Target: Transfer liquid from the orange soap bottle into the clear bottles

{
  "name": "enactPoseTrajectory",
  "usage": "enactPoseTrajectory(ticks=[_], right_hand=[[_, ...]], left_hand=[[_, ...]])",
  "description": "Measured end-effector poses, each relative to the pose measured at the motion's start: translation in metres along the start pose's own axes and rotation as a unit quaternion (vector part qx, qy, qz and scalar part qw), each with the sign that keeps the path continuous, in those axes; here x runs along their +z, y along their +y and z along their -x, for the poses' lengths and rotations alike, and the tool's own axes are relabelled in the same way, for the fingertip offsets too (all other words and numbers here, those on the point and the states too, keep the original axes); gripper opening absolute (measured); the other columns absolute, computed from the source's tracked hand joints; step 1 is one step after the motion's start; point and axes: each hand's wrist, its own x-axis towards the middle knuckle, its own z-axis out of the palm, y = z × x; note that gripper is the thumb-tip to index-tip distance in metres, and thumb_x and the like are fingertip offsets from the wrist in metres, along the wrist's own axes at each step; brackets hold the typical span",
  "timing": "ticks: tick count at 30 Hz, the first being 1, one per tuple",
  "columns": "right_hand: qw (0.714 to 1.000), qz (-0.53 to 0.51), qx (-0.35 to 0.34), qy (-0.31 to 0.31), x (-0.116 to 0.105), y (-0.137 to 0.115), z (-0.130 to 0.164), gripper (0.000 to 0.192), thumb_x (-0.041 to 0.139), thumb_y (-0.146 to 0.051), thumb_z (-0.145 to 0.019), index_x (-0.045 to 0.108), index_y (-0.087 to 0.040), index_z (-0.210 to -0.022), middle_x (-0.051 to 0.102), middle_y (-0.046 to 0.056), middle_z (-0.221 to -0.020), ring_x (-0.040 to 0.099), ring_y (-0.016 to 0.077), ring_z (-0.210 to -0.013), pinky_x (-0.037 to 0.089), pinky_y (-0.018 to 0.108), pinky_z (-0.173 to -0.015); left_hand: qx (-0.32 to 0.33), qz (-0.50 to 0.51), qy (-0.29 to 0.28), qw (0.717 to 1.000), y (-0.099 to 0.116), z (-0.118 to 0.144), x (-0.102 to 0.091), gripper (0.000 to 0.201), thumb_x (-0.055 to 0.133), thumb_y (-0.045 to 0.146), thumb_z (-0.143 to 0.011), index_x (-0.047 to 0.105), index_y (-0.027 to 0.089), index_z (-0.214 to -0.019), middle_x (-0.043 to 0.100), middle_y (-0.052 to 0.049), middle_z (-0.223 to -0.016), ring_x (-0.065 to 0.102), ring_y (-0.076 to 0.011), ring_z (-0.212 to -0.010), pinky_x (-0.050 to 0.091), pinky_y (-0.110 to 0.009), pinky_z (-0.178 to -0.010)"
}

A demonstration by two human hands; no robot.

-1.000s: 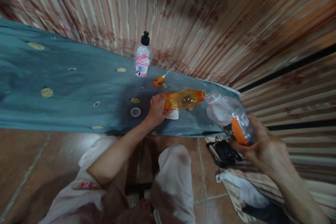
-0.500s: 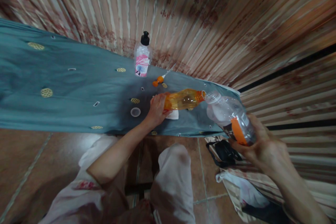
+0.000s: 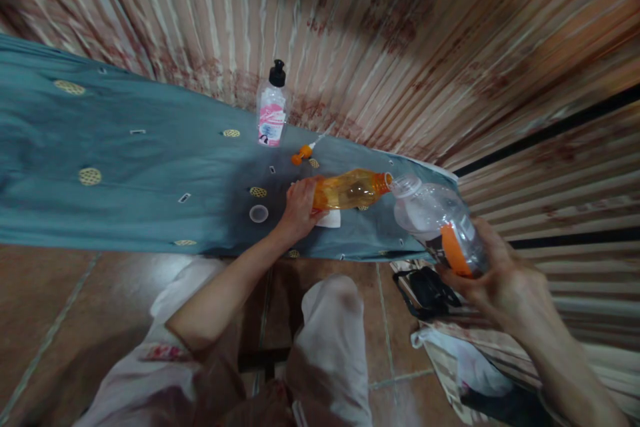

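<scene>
Head view: left hand (image 3: pixel 299 208) closing round the base of the orange bottle (image 3: pixel 350 189), lying tilted over the blue cloth (image 3: pixel 125 173). Right hand (image 3: pixel 500 277) wrapping the clear bottle (image 3: pixel 437 223), tipping its open mouth at ten o'clock, touching the orange neck. Pump bottle (image 3: pixel 272 113) standing at twelve o'clock.

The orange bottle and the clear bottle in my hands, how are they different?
The orange bottle is tinted amber all over; the clear bottle is see-through with an orange label band. The left hand holds the orange bottle low over the blue cloth; the right hand holds the clear bottle past the cloth's edge, tilted. The clear bottle looks wider. Both are uncapped plastic, mouths nearly touching.
</scene>
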Motion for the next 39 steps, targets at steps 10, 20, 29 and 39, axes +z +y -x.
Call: enactPoseTrajectory(ticks=[10,20,29,39], right_hand=[[1.000,0.009,-0.010,0.009,0.0022,0.0019,0.0007,0.077,0.062,-0.056,-0.084,0.051,-0.013,-0.146,0.077,0.019,-0.114,0.074,0.0335,-0.079,0.055,0.041,-0.059],[1.000,0.007,-0.001,0.004,0.0011,0.0011,0.0010,0.076,0.061,-0.058,-0.083,0.053,-0.014,-0.145,0.076,0.018,-0.111,0.074,0.0342,-0.081,0.054,0.041,-0.060],[1.000,0.000,-0.005,0.003,0.0021,0.0038,0.0023,0.078,0.062,-0.058,-0.083,0.052,-0.014,-0.146,0.076,0.019,-0.112,0.074,0.0351,-0.082,0.055,0.042,-0.060],[1.000,0.002,-0.007,0.004,0.0035,0.0053,0.0038,0.078,0.062,-0.058,-0.084,0.050,-0.015,-0.148,0.075,0.019,-0.114,0.074,0.0344,-0.085,0.056,0.041,-0.063]], left_hand=[[0.004,-0.011,0.003,1.000,-0.0021,0.0003,0.0023,0.064,0.069,0.045,-0.090,0.048,0.018,-0.144,0.060,-0.018,-0.141,0.055,-0.0350,-0.132,0.039,-0.054,-0.116],[0.006,-0.006,0.002,1.000,-0.0022,0.0003,0.0026,0.064,0.070,0.042,-0.089,0.049,0.016,-0.144,0.060,-0.018,-0.142,0.054,-0.0349,-0.133,0.038,-0.052,-0.117],[-0.002,-0.016,-0.002,1.000,-0.0024,-0.0005,0.0032,0.064,0.070,0.041,-0.088,0.049,0.017,-0.144,0.060,-0.018,-0.142,0.054,-0.0355,-0.134,0.039,-0.053,-0.116],[-0.001,-0.009,0.000,1.000,0.0001,0.0001,0.0013,0.062,0.070,0.041,-0.089,0.049,0.017,-0.143,0.060,-0.018,-0.142,0.055,-0.0359,-0.133,0.039,-0.054,-0.117]])
